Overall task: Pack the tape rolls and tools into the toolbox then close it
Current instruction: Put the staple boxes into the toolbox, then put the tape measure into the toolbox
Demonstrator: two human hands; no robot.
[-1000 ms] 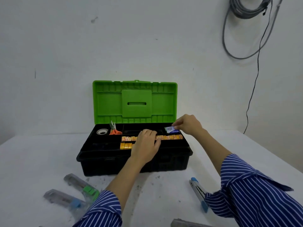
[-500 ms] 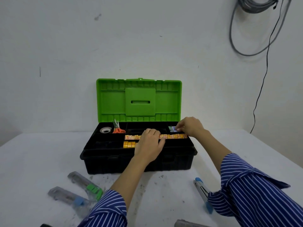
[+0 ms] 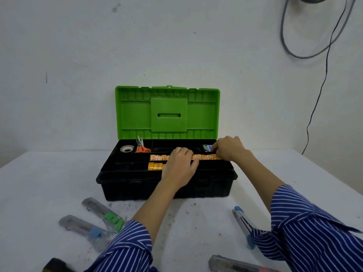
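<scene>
The black toolbox point(image 3: 137, 188) stands open on the table with its green lid point(image 3: 168, 112) upright. In its tray lie a white tape roll point(image 3: 126, 148), orange-handled scissors point(image 3: 141, 147), a long row of yellow tape rolls point(image 3: 158, 158) and a shorter row point(image 3: 155, 166). My left hand point(image 3: 179, 167) lies on the long row with its fingers curved over it. My right hand point(image 3: 228, 148) pinches a small blue-green packet point(image 3: 207, 147) at the tray's back right compartment.
On the white table in front lie two packaged utility knives, one with green point(image 3: 104, 213) and one with blue point(image 3: 82, 228). A blue stapler-like tool point(image 3: 242, 222) sits at the right; another knife point(image 3: 235, 265) lies at the bottom edge. Cables hang on the wall at the right.
My right hand has lowered the small packet deeper into the back right compartment. My left hand stays on the row of yellow rolls. The camera has tilted slightly.
</scene>
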